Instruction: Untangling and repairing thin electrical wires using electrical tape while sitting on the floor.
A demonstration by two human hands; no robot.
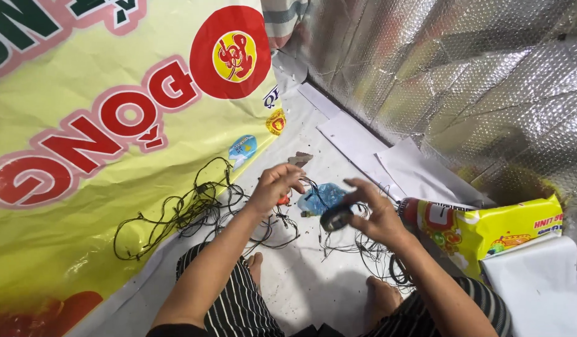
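Note:
I sit on the floor with my legs in striped trousers. My right hand [376, 212] grips a small dark roll of tape [336, 218] at waist height. My left hand [277, 186] is raised just left of it, fingers pinched around thin black wire, with a small red-orange piece [283, 200] showing under its palm. Tangled black wires [188, 212] spread over the floor to the left and below both hands. A crumpled blue plastic bag [322, 196] lies between the hands, partly hidden by my right fingers.
A large yellow printed banner [82, 187] covers the floor at left. A silver bubble-foil wall [463, 75] rises at right. A yellow snack packet [488, 228] and white paper sheets [388, 156] lie along the wall. My bare feet [382, 296] rest near the wires.

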